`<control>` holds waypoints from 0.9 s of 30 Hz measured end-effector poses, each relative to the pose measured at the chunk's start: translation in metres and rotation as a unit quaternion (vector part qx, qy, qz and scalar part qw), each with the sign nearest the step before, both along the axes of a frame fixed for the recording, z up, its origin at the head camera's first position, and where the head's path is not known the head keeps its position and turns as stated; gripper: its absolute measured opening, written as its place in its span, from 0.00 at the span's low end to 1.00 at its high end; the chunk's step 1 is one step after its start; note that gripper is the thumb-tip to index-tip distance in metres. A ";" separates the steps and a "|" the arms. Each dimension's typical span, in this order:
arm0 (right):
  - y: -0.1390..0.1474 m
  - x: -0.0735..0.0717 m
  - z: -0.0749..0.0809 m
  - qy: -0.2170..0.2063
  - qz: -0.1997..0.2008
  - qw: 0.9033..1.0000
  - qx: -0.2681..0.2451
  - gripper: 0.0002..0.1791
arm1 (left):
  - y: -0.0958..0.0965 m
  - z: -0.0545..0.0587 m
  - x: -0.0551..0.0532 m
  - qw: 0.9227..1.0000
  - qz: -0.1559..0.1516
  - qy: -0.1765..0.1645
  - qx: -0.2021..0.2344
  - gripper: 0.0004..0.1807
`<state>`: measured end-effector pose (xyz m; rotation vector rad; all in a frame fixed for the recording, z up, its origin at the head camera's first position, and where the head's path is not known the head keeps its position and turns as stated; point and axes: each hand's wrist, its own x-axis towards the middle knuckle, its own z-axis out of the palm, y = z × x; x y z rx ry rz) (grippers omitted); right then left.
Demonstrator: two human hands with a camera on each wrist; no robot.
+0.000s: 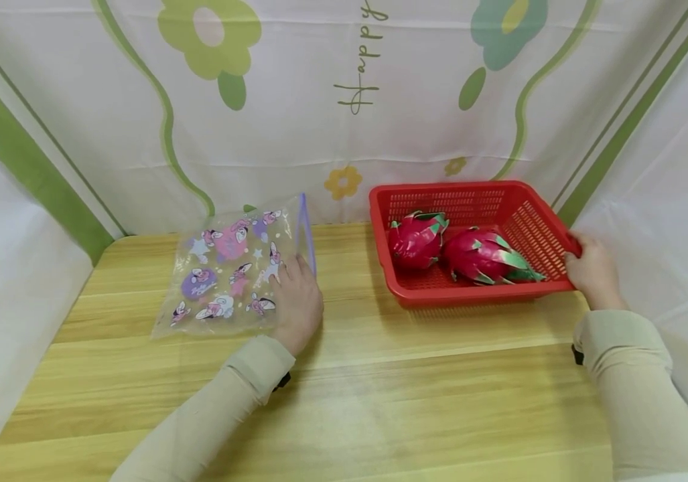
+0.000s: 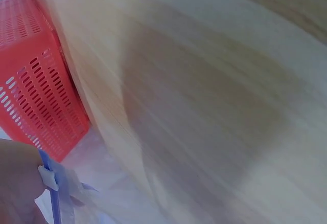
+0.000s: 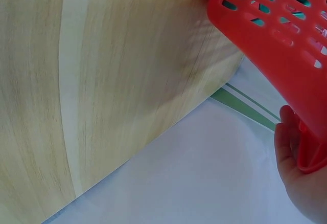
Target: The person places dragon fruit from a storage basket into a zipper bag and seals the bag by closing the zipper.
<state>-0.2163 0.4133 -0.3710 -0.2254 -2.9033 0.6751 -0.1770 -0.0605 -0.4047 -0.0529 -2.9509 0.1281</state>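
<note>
A clear zip bag [image 1: 235,268] printed with pink and purple cartoon figures lies at the left of the table. My left hand [image 1: 298,301] pinches it by the purple zip edge, beside the white slider [image 2: 48,178] seen in the left wrist view. To the right is a red plastic basket [image 1: 440,294] with slotted walls. Two dragon fruits, one rounder [image 1: 417,242] and one longer [image 1: 485,256] with green tips, lie inside it. My right hand [image 1: 597,271] grips the basket's right rim, fingers curled over it. That end looks raised off the table.
The wooden table [image 1: 380,408] ends at a white curtain [image 1: 295,120] with printed flowers behind it. White cloth [image 1: 675,221] also hangs close by my right hand, and another sheet [image 1: 12,268] stands at the left side.
</note>
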 end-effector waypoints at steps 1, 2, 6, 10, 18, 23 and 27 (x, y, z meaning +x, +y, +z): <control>0.000 0.000 0.000 0.001 0.000 1.000 0.000 0.29 | 0.000 0.001 0.000 1.000 0.003 -0.005 0.003 0.36; 0.000 0.000 0.000 0.002 -0.001 1.000 0.001 0.29 | 0.000 0.001 0.000 1.000 0.005 -0.009 0.007 0.36; 0.001 0.000 -0.001 0.004 -0.001 1.000 0.002 0.29 | 0.000 0.003 0.001 1.000 0.007 -0.017 0.011 0.37; 0.001 0.000 -0.001 0.004 -0.001 1.000 0.002 0.28 | -0.002 0.005 0.001 1.000 0.000 -0.017 0.023 0.40; 0.000 -0.001 0.000 0.010 0.001 1.000 -0.007 0.28 | -0.007 0.003 -0.001 0.993 -0.021 0.031 0.115 0.44; -0.001 -0.001 0.000 0.010 0.000 1.000 0.000 0.28 | -0.009 0.000 -0.003 0.978 -0.030 0.046 0.201 0.48; -0.003 0.000 0.001 0.002 -0.003 1.000 0.006 0.28 | -0.011 -0.003 -0.004 0.966 -0.038 0.052 0.252 0.51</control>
